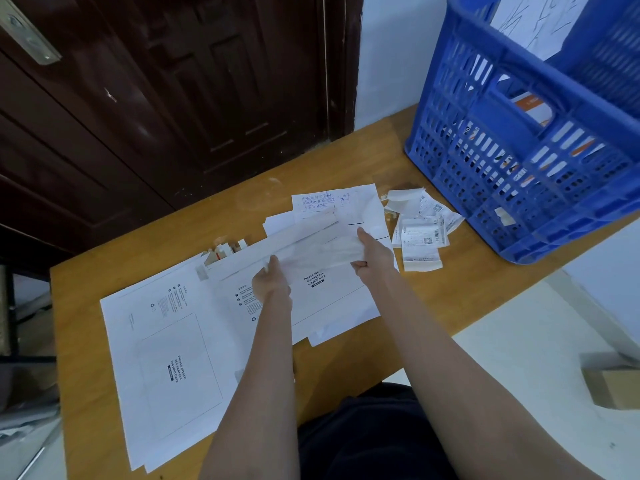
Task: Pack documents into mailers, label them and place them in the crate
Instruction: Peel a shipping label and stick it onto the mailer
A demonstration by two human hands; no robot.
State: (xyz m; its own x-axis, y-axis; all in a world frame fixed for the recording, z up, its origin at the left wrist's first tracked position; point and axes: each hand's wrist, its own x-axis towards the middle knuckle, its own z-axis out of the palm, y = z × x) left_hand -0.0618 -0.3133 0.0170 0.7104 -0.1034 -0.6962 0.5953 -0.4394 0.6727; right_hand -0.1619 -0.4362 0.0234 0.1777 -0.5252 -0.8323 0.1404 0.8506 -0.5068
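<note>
Mailers: stack, lower left of the bench.
Left hand: fingers curled on the mailer at centre.
Right hand: fingers pinching its flap.
Labels: right of centre.
Crate: upper right.

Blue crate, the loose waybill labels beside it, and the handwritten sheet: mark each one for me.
blue crate (519, 161): head view, on its perforated front wall.
waybill labels (420, 237): head view, on the printed label with the barcode.
handwritten sheet (322, 200): head view, on the handwritten lines at its top.
</note>
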